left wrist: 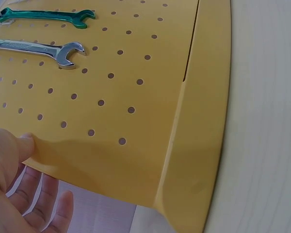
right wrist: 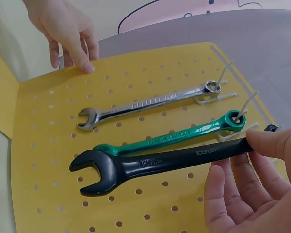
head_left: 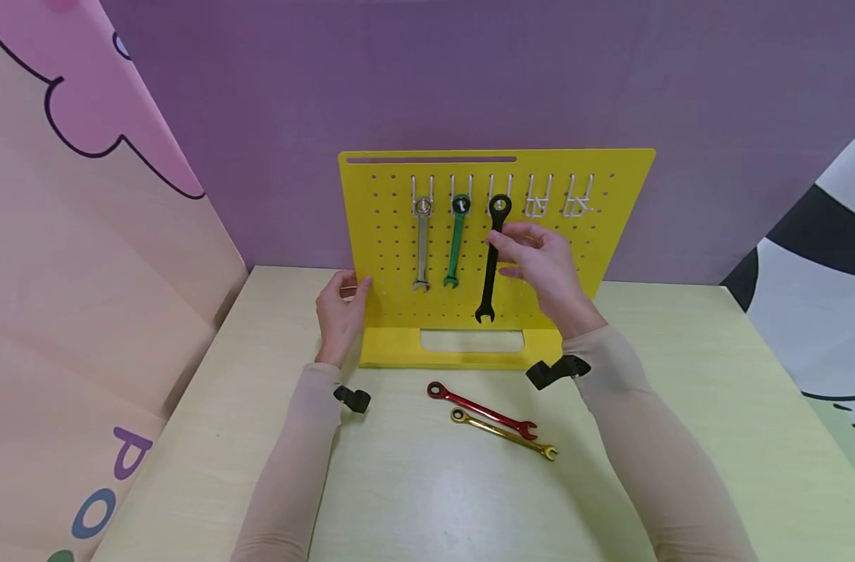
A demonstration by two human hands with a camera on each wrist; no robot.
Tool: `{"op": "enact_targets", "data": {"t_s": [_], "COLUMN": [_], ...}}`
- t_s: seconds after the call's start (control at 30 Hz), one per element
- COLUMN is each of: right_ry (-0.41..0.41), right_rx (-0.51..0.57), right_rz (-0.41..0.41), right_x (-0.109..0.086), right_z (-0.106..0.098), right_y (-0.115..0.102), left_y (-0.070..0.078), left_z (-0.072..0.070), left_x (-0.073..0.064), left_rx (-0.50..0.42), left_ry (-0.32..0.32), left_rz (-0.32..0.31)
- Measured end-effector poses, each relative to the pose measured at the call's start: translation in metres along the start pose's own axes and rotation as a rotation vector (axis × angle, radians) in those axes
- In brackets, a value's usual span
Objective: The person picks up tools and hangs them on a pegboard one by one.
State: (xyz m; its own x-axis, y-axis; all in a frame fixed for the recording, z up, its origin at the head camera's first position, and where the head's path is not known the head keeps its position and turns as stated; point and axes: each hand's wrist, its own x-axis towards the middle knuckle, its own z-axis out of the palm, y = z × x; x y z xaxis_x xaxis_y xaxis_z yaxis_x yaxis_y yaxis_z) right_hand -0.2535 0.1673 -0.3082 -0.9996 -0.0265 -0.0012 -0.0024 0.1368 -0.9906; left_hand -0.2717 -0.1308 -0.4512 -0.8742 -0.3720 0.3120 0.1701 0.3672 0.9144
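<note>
My right hand (head_left: 543, 261) pinches a black combination wrench (right wrist: 150, 162) near its ring end, thumb on the front and fingers behind. In the head view that ring overlaps the third hook of a yellow pegboard (head_left: 392, 312), with the open end pointing down. With thumb in front and fingers behind, my left hand (head_left: 342, 312) grips the board's left edge. A silver wrench (head_left: 423, 246) hangs by its ring on the first hook, and a green wrench (head_left: 456, 246) on the second.
On the table in front of the board lie a red wrench (head_left: 480, 410) and a gold wrench (head_left: 505, 434), side by side. Two bare white hooks (head_left: 537, 199) stick out at the board's upper right. A purple wall panel (head_left: 470, 78) stands close behind it.
</note>
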Motion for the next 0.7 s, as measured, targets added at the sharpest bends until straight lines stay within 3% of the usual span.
{"op": "enact_targets", "data": {"t_s": [0.7], "right_ry": [-0.002], "right_rx": [-0.023], "right_rz": [0.037], "right_x": [0.018], "right_z": [-0.003], "right_y": [0.004], "left_y": [0.001], "left_z": [0.000], "left_x": [0.000], "left_rx": [0.021], "left_ry": [-0.003], "left_rz": [-0.013]}}
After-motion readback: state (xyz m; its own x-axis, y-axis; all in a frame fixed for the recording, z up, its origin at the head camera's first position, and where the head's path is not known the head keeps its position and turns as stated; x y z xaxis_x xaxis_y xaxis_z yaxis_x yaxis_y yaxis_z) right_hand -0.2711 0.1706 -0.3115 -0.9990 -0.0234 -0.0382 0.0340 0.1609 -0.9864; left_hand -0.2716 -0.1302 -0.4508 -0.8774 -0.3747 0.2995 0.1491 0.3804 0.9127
